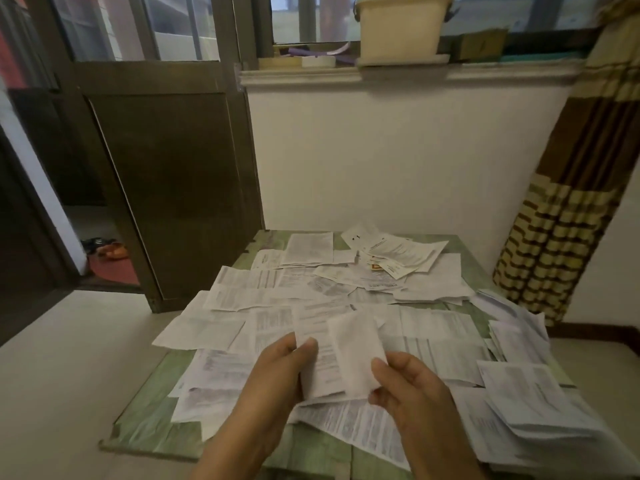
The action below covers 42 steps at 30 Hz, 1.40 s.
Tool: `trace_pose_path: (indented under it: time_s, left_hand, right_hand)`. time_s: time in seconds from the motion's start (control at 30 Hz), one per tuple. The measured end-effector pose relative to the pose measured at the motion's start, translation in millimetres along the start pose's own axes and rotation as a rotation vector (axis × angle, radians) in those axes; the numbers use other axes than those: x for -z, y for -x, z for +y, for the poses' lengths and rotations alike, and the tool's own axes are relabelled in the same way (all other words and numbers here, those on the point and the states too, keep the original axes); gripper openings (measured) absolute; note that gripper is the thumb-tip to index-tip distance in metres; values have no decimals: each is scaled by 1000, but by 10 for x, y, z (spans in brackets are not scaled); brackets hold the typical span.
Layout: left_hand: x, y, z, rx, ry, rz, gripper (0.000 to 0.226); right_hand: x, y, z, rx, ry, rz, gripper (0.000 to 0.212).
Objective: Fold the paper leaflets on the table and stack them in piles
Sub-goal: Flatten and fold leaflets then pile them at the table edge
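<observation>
The leaflet [341, 355] in hand is a thin printed sheet. I judge it very light and limp, easy to crease and easy to tear or crumple if squeezed hard, and likely to sag or slip unless it is held at two edges. The best hold looks like a light pinch at opposite side edges, near the corners, so the fold line stays free. It is held just above the near middle of the table [149, 420], with a blank white flap turned over its printed face. The left hand [277, 372] grips the left edge, its thumb [307, 345] pressed on the front and the other fingers curled out of sight behind the paper. The right hand [412, 393] pinches the lower right edge of the white flap between thumb and fingertips, the fingers bent close together rather than spread. Under both hands, loose leaflets [263, 299] lie flat and overlapping across most of the tabletop. A pile [540, 407] of leaflets sits at the near right, its edges uneven. How many folds the held sheet already has cannot be told.
</observation>
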State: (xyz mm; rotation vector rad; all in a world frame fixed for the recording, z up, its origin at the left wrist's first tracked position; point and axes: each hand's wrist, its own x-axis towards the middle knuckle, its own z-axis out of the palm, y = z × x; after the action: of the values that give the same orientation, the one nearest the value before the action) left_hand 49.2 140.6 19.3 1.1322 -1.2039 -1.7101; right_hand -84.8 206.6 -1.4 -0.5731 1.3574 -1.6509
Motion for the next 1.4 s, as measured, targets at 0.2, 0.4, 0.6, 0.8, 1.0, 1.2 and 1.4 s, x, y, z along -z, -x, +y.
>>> trace_pose_path:
  time_s: [0.2, 0.4, 0.6, 0.8, 1.0, 1.2, 1.4]
  left_hand:
    - [-455, 122, -174, -75, -18, 101, 25]
    - [-725, 154, -376, -13, 93, 121, 32]
    - [-804, 149, -489, -13, 34, 169, 14]
    - [-815, 143, -491, -71, 59, 109, 15]
    - [-794, 66, -513, -163, -19, 73, 12]
    - [-721, -61, -448, -332, -147, 113, 7]
    - [-817, -49, -566, -326, -336, -4, 11]
  right_hand:
    - [7, 15, 147, 129, 240, 181, 24]
    - [110, 93, 215, 196, 278, 298, 25]
    - [304, 129, 192, 277, 365, 347, 34]
    - [552, 110, 93, 249, 425, 239, 15]
    - [798, 28, -77, 332, 566, 269, 20]
    - [1159, -128, -371, 530, 722, 416, 12]
    - [1627, -275, -541, 435, 753, 541, 8]
